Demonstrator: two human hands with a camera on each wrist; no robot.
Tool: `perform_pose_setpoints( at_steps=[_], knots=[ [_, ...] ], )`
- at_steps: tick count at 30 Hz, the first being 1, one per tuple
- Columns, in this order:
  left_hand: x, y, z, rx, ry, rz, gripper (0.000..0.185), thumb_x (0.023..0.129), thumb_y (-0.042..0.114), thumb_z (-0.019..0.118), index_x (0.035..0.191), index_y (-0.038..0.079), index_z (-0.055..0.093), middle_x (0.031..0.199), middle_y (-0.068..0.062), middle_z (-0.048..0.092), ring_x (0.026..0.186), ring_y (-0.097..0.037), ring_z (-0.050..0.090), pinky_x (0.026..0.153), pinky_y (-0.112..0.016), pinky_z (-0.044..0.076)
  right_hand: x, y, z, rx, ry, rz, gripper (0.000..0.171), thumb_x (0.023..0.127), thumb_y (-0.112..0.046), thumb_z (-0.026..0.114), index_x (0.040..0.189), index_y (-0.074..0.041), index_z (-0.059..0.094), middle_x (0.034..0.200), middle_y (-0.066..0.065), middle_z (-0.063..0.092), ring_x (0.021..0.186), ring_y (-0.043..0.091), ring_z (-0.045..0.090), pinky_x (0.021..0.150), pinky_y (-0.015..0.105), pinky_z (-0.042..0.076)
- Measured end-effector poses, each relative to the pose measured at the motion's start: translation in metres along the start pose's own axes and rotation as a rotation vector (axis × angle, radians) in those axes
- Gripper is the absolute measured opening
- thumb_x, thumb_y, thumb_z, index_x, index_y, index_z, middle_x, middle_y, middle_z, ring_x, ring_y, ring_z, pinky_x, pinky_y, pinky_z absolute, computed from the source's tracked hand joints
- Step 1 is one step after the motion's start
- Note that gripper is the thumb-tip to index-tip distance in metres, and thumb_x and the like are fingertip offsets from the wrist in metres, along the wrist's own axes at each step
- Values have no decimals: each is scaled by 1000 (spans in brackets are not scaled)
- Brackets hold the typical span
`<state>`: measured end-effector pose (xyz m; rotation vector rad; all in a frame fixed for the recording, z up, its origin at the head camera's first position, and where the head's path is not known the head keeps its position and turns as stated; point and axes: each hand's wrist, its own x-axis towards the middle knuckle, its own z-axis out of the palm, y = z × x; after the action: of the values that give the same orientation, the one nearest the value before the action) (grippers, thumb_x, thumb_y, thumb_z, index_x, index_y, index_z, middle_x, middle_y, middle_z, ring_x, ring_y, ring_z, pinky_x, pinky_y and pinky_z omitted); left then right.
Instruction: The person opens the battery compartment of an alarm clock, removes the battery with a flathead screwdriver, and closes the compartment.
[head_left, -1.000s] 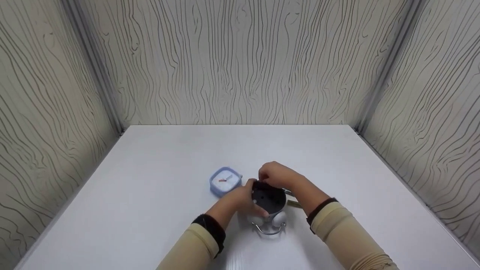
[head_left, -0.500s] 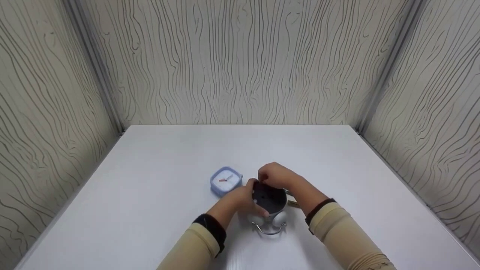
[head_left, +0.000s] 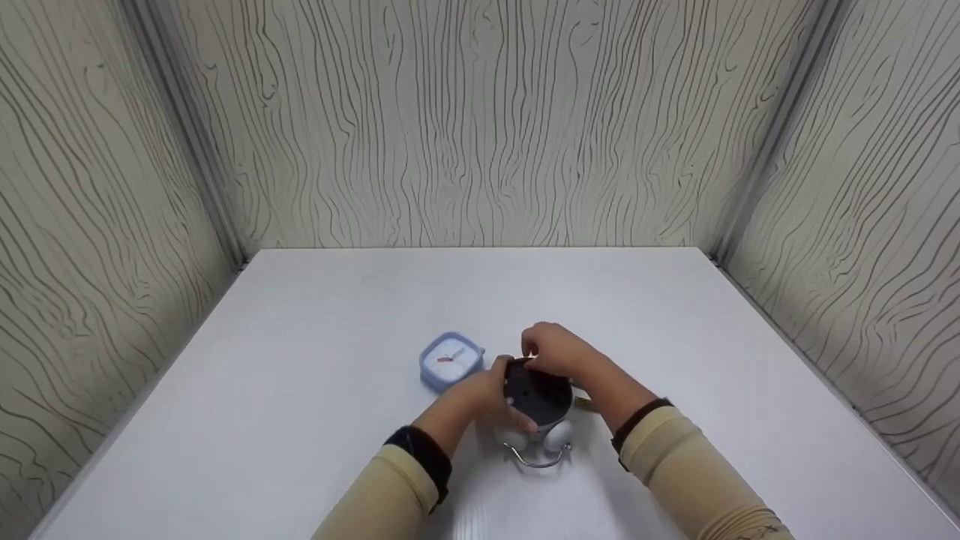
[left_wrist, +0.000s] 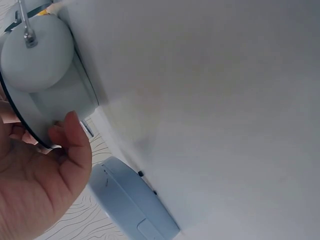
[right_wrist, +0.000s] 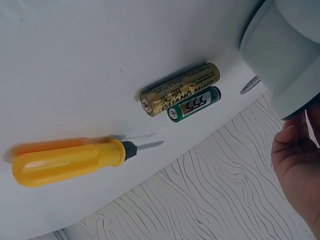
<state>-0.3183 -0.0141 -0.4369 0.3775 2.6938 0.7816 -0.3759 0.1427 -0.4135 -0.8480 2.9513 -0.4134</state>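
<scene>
A white twin-bell alarm clock [head_left: 541, 405] stands with its black back facing up, its bells and curved handle toward me. My left hand [head_left: 484, 395] grips its left side, thumb at the near edge and fingers at the far one. My right hand [head_left: 561, 350] is at the far rim of the back, fingers curled and pinching there; the exact part under the fingertips is hidden. One bell [left_wrist: 39, 57] shows close up in the left wrist view. To the left, a light-blue square clock [head_left: 451, 361] lies with its face up.
In the right wrist view, a yellow-handled screwdriver [right_wrist: 70, 162] lies on the white table [right_wrist: 100, 60]. A gold battery [right_wrist: 202, 77] and a smaller green battery [right_wrist: 196, 104] lie side by side near the clock. Wood-grain panels [head_left: 480, 127] enclose the table.
My right fingers have shifted slightly right at the clock's far rim, and the thumb now shows more. The left hand and both clocks stay nearly in place.
</scene>
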Motion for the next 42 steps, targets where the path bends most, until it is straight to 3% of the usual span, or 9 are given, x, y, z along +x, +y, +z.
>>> perform_pose_setpoints(
  at_steps=[4, 8, 18, 30, 35, 42],
  knots=[
    [0, 0, 1, 8, 5, -9, 115, 45, 56, 76, 134, 12, 18, 114, -11, 50, 100, -20, 49, 87, -35, 38, -3, 3, 0, 56, -84, 182, 21, 78, -28, 62, 88, -9, 62, 79, 1, 55, 75, 16, 52, 65, 31, 45],
    [0, 0, 2, 1, 7, -24, 117, 43, 58, 75, 135, 14, 17, 116, -10, 49, 101, -21, 49, 87, -36, 38, -7, 8, 2, 162, -150, 284, 24, 81, -33, 58, 82, -9, 62, 70, 2, 56, 66, 16, 51, 58, 29, 43],
    [2, 0, 1, 2, 6, -37, 118, 42, 60, 74, 135, 15, 18, 119, -10, 48, 102, -21, 48, 87, -36, 38, -10, 14, 8, 347, -98, 354, 23, 77, -34, 62, 73, -11, 64, 65, 3, 57, 61, 17, 52, 54, 27, 41],
    [0, 1, 1, -9, 2, -56, 117, 42, 58, 76, 135, 17, 18, 117, -12, 48, 100, -23, 48, 86, -38, 38, -10, 14, 14, 329, -22, 445, 29, 70, -38, 69, 58, -12, 63, 51, -1, 51, 53, 14, 46, 48, 25, 37],
    [0, 1, 1, -14, -3, -58, 116, 42, 57, 76, 135, 17, 19, 119, -11, 47, 102, -22, 48, 87, -39, 38, -9, 14, 14, 348, -18, 496, 30, 66, -38, 72, 58, -11, 64, 54, 0, 53, 55, 15, 48, 50, 25, 38],
    [1, 0, 1, 36, 12, -33, 116, 44, 60, 74, 135, 16, 18, 118, -10, 50, 101, -22, 50, 85, -37, 40, -8, 14, 11, 359, -28, 500, 29, 65, -38, 72, 61, -10, 65, 59, 1, 58, 57, 14, 51, 52, 24, 40]
  ],
)
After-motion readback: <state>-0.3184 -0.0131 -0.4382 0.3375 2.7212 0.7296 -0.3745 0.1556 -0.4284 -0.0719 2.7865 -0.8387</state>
